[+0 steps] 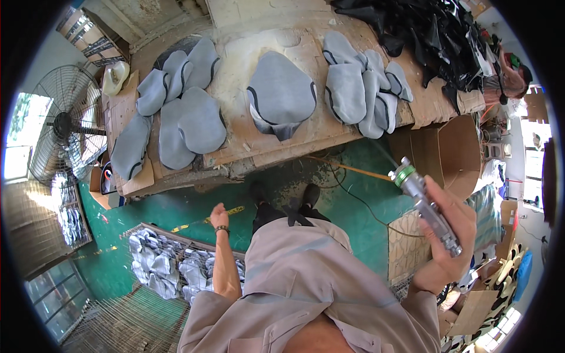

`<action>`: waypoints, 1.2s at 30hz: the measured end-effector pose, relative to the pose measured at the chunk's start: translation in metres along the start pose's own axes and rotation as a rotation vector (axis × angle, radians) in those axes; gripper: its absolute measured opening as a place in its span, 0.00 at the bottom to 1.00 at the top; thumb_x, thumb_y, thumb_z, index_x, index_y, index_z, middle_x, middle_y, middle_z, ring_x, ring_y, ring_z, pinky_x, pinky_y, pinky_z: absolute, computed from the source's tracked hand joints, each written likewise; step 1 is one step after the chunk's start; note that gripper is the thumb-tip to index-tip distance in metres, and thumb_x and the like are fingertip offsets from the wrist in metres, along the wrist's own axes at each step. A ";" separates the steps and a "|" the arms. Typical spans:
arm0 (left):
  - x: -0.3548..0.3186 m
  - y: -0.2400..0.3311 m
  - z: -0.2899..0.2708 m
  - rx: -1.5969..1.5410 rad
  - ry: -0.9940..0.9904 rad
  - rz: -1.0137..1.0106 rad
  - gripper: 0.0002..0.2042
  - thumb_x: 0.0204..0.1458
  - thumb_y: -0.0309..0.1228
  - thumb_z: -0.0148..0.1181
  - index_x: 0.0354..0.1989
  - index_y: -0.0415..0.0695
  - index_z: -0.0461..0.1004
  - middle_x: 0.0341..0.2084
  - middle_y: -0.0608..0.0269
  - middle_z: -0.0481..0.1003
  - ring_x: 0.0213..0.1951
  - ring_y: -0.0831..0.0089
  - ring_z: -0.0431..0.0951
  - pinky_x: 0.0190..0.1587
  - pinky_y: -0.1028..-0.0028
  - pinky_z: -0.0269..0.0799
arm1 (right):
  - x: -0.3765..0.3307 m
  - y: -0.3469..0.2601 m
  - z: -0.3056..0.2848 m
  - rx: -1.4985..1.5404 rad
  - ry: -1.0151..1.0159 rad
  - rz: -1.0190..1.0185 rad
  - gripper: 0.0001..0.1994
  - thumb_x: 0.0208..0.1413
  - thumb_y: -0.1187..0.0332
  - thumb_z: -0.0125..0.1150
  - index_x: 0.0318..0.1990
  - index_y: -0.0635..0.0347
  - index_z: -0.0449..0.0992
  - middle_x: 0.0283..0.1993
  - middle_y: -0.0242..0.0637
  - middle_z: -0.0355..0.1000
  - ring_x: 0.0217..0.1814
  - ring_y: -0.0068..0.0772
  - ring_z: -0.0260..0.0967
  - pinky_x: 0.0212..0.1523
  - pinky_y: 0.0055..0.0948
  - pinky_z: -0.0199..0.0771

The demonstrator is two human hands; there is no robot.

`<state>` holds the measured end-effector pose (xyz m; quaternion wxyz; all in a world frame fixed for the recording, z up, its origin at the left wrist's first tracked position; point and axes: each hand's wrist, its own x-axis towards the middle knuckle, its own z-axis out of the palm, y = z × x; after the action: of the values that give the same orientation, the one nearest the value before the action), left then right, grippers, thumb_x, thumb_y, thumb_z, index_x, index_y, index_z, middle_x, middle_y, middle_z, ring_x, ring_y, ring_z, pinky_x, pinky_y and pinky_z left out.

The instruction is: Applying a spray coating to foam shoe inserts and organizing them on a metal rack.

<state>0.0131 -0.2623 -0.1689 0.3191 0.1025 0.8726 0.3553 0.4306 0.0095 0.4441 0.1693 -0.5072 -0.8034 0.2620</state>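
My right hand (pixel 450 238) is wrapped round a metal spray gun (pixel 425 203) with a green ring near its nozzle. A faint streak of mist leaves the nozzle toward the table. My left hand (pixel 219 216) hangs low on the near side of the table, fingers curled in, with no object visible in it. On the cardboard-covered table (pixel 247 147), a large rounded grey piece (pixel 281 88) with dark edging lies alone in the middle. More flat grey pieces (pixel 202 120) overlap at the left, and another group (pixel 346 93) lies at the right.
A pile of black pieces (pixel 412 29) covers the far right of the table. An open cardboard box (pixel 453 150) stands below the right edge. A hose (pixel 359 172) runs to the spray gun. At left are a large fan (pixel 63 125) and a rack of grey pieces (pixel 156 265). Another person (pixel 513 79) is at far right.
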 end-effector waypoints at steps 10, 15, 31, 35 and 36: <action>-0.109 -0.097 0.023 0.000 -0.095 -0.542 0.20 0.50 0.21 0.54 0.51 0.48 0.82 0.38 0.65 0.82 0.39 0.68 0.81 0.34 0.60 0.82 | -0.035 0.034 -0.013 -0.057 0.062 -0.053 0.24 0.39 0.67 0.62 0.47 0.66 0.86 0.35 0.42 0.78 0.35 0.34 0.74 0.42 0.28 0.69; -0.114 -0.087 0.034 -0.059 -0.166 -0.558 0.19 0.51 0.21 0.55 0.51 0.46 0.82 0.38 0.65 0.80 0.41 0.69 0.80 0.38 0.58 0.81 | -0.027 0.021 -0.015 0.019 0.068 0.004 0.26 0.40 0.75 0.65 0.53 0.68 0.82 0.42 0.48 0.79 0.40 0.40 0.76 0.49 0.31 0.72; -0.014 -0.101 -0.034 -0.144 -0.258 -0.364 0.18 0.52 0.23 0.53 0.48 0.48 0.85 0.32 0.65 0.83 0.31 0.73 0.81 0.29 0.69 0.79 | -0.036 -0.140 0.069 -0.130 0.011 -0.182 0.34 0.36 0.79 0.58 0.60 0.69 0.76 0.37 0.48 0.77 0.35 0.41 0.75 0.39 0.27 0.73; -0.018 -0.139 -0.048 -0.136 -0.283 -0.427 0.19 0.50 0.21 0.52 0.49 0.48 0.84 0.31 0.65 0.81 0.31 0.72 0.80 0.31 0.63 0.80 | -0.049 -0.168 0.092 -0.171 0.032 -0.216 0.32 0.37 0.80 0.59 0.59 0.69 0.78 0.34 0.47 0.76 0.34 0.39 0.75 0.37 0.29 0.71; -0.019 -0.147 -0.049 -0.118 -0.287 -0.481 0.20 0.51 0.21 0.49 0.49 0.48 0.83 0.30 0.66 0.80 0.31 0.73 0.78 0.32 0.59 0.80 | -0.053 -0.174 0.096 -0.171 0.002 -0.236 0.32 0.38 0.78 0.58 0.59 0.69 0.78 0.33 0.48 0.76 0.33 0.40 0.75 0.36 0.29 0.70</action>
<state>0.0043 -0.4041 -0.2333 0.5197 -0.0769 0.7957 0.3015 0.2753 -0.1229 0.4695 0.1556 -0.4221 -0.8767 0.1704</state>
